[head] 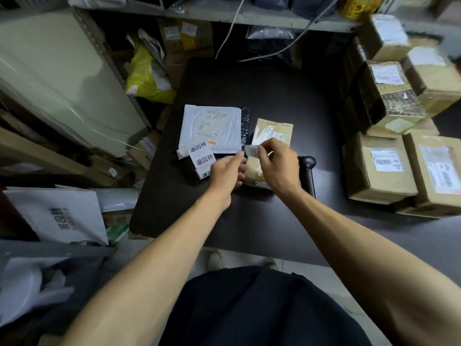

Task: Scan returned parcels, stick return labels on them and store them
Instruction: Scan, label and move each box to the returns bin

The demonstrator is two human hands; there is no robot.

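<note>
A small white return label [252, 150] is pinched at its right edge by the curled fingers of the right hand [277, 163], while its left end is met by the fingertips of the left hand [225, 171], whose exact grip cannot be told. The label is best kept taut and lowered flat onto the brown cardboard parcel [270, 136], clear of its printed slip. That parcel, taped and slightly creased, lies directly beneath both hands on the dark table [274, 96], with a strip of white printed return labels [202, 156] just left of the left hand.

White padded mailer [212, 128] lies flat beside brown cardboard parcel [270, 136]; return-label strip [200, 157] overlaps the mailer's near edge.
</note>
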